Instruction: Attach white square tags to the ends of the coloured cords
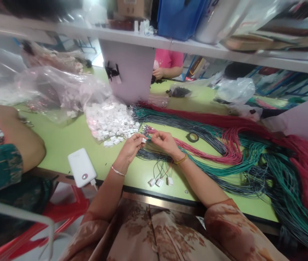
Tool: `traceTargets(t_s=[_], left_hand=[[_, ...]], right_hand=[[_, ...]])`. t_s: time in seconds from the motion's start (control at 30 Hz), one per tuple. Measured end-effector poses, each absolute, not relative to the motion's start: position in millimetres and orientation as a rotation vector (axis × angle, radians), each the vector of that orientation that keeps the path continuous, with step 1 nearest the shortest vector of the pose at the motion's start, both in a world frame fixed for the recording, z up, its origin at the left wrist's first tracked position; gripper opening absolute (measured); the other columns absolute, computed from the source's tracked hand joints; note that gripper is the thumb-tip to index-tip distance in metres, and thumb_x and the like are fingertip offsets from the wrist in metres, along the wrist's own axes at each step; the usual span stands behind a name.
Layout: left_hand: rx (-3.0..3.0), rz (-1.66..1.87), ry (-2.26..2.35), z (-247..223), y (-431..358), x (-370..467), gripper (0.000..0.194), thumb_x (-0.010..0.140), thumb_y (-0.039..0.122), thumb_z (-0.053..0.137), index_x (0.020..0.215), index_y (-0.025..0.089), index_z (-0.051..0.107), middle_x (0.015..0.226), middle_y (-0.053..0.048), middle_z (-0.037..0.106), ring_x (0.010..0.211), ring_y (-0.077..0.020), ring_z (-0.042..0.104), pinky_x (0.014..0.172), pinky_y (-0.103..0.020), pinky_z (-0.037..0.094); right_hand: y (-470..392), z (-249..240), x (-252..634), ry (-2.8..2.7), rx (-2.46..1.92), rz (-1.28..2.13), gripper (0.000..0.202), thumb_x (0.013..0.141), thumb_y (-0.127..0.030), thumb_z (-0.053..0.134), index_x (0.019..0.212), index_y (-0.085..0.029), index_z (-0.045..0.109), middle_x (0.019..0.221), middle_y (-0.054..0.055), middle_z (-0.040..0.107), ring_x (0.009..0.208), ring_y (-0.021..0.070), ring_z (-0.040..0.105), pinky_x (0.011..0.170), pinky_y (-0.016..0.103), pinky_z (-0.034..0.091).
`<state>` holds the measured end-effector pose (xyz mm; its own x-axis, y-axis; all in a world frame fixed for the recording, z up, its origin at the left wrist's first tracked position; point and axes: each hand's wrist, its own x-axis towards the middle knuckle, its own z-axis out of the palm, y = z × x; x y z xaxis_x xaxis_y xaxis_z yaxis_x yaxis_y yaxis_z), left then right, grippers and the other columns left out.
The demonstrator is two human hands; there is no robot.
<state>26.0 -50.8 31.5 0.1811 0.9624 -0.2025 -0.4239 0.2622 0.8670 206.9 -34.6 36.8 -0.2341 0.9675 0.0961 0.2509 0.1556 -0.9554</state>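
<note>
My left hand (132, 145) is closed, pinching a small white plastic connector (143, 140) between thumb and fingers. Close beside it, my right hand (164, 142) is closed in a pinch at the end of a thin wire, largely covered by the fingers. Just beyond both hands lie the metal-tipped ends of pink wires (150, 129). A heap of loose white connectors (110, 121) spills from a clear bag to the left. Below my hands, three white connectors with wires (159, 182) rest near the table's front edge.
Long bundles of red wires (197, 117), green wires (224, 169) and dark wires (175, 121) stretch to the right. A roll of black tape (192, 137) lies among them. A white power bank (81, 167) sits front left. Co-workers' arms (25, 134) show at left and across the table.
</note>
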Motion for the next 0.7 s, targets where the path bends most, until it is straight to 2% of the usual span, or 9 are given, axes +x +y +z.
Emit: traceTargets(t_s=[0.23, 0.5, 0.7], left_hand=[[0.749, 1.15, 0.816, 30.0, -51.8, 29.0, 0.016, 0.071, 0.022, 0.074, 0.08, 0.014, 0.064, 0.093, -0.004, 0.066, 0.072, -0.0081, 0.055, 0.07, -0.022, 0.048], [0.771, 1.117, 0.845, 31.8, -53.5, 30.2, 0.019, 0.067, 0.024, 0.075, 0.079, 0.014, 0.064, 0.092, -0.004, 0.066, 0.074, -0.0082, 0.056, 0.072, -0.022, 0.047], [0.834, 1.146, 1.0, 25.3, -55.8, 43.2, 0.023, 0.062, 0.024, 0.078, 0.081, 0.013, 0.07, 0.072, 0.0, 0.065, 0.063, -0.0072, 0.054, 0.066, -0.022, 0.045]], right_hand=[[-39.8, 28.0, 205.0, -1.565, -1.147, 1.262, 0.038, 0.076, -0.055, 0.062, 0.072, -0.017, 0.054, 0.058, -0.004, 0.045, 0.051, 0.0081, 0.034, 0.049, 0.022, 0.029], [-38.3, 22.3, 202.6, -1.584, -1.191, 1.139, 0.04, 0.077, -0.056, 0.059, 0.071, -0.017, 0.054, 0.062, -0.002, 0.049, 0.056, 0.0093, 0.038, 0.054, 0.023, 0.033], [-42.7, 20.6, 199.3, -1.674, -1.233, 1.041, 0.036, 0.08, -0.051, 0.056, 0.068, -0.017, 0.052, 0.061, -0.003, 0.048, 0.056, 0.0095, 0.037, 0.054, 0.023, 0.031]])
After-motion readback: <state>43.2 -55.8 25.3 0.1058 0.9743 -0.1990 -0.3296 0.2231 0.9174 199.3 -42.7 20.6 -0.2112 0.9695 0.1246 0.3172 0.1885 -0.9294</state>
